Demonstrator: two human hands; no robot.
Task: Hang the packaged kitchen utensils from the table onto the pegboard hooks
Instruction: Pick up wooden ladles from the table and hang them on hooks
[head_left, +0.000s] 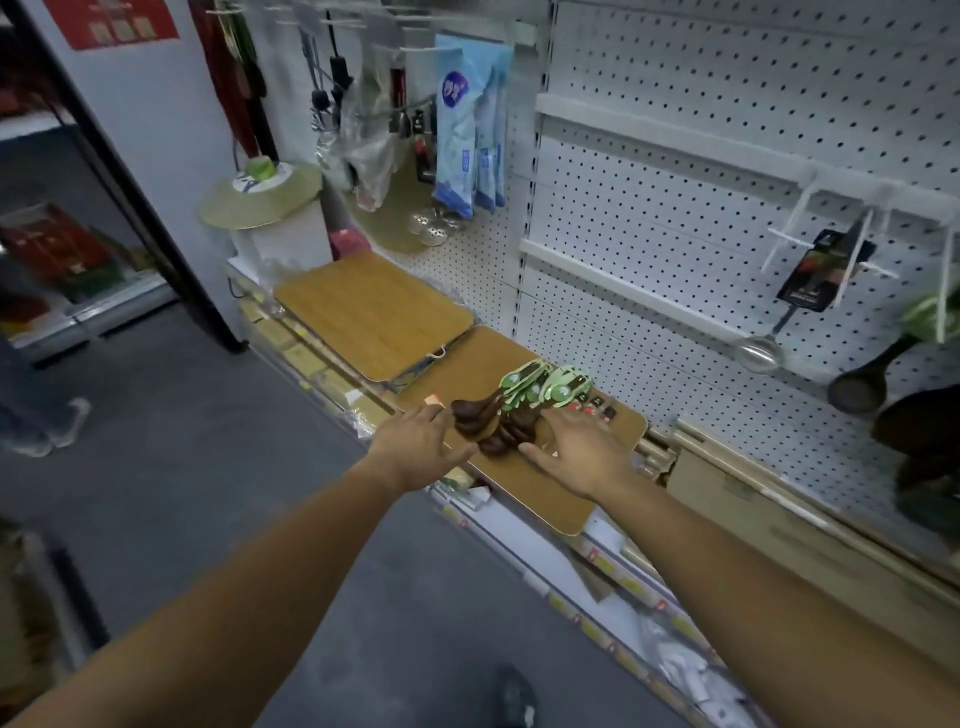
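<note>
Pile of packaged spoons (519, 410) lying on worktop (566, 504) just below pegboard (675, 182), green cards pointing toward pegboard. Left hand (421, 441) and right hand (576, 452) flanking pile, fingers spread and released, grasping nothing, seemingly bracketing it for one scoop. Hooks (831, 244) sticking out of pegboard.

Both bare arms are stretched way out in front, nearly straight, angling in toward each other. Left hand (423, 441) is palm down, fingers pretty much straight and together, thumb sticking out toward the other hand. Right hand (582, 449) is palm down too, fingers spread and relaxed, thumb out to its left. The hands sit near each other, not touching.
</note>
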